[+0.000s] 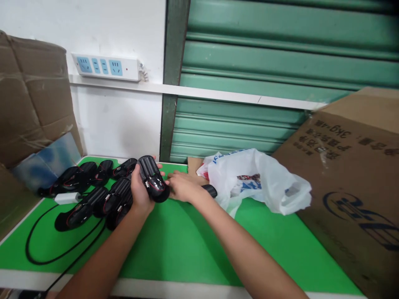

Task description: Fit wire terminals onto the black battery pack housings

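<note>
My left hand (141, 192) is closed around a black plastic device (153, 179). Its back faces up, showing open battery slots, a thin red wire and a glossy rounded end. Just to the right, my right hand (183, 186) is low over the table with its fingers curled; whatever is in them is hidden. Another black piece (210, 190) shows partly from behind my right wrist. Left of my left hand, several similar black devices (82, 209) lie grouped on the green tabletop (183, 253), some with red wires visible.
A white plastic bag (258, 182) lies right of my hands, before a large cardboard box (349, 182). Another cardboard box (34, 95) stands at left. A white adapter (67, 198) and black cable (31, 259) lie near the devices. A power strip (106, 67) hangs on the wall.
</note>
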Tool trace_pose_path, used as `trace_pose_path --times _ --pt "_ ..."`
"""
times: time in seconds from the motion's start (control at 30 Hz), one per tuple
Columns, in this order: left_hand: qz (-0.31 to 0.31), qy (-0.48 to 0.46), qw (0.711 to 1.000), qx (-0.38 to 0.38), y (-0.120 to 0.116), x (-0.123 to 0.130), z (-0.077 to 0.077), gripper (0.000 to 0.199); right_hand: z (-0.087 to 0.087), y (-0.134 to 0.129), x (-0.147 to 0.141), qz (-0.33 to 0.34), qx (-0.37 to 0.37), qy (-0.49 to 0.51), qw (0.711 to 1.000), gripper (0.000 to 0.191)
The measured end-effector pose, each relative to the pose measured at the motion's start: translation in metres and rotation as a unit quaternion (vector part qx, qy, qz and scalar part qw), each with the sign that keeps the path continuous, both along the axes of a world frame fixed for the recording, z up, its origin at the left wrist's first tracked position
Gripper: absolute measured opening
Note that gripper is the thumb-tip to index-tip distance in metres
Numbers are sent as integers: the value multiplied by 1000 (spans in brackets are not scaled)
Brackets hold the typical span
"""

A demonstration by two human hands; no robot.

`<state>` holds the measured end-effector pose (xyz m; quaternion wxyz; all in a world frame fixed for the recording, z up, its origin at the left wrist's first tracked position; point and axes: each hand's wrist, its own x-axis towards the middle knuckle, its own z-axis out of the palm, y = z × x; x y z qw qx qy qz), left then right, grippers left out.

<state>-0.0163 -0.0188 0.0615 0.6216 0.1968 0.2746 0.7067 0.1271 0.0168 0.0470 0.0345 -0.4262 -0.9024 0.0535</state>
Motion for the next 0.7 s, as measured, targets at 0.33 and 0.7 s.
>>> trace_pose_path --times 0.33,0.7 --pt "-72 0 997 -28 -1 1 3 49 41 0 59 -108 39 84 990 30" --pt "-144 -22 988 -45 -2 9 -4 51 -8 -45 186 -389 177 221 877 21"
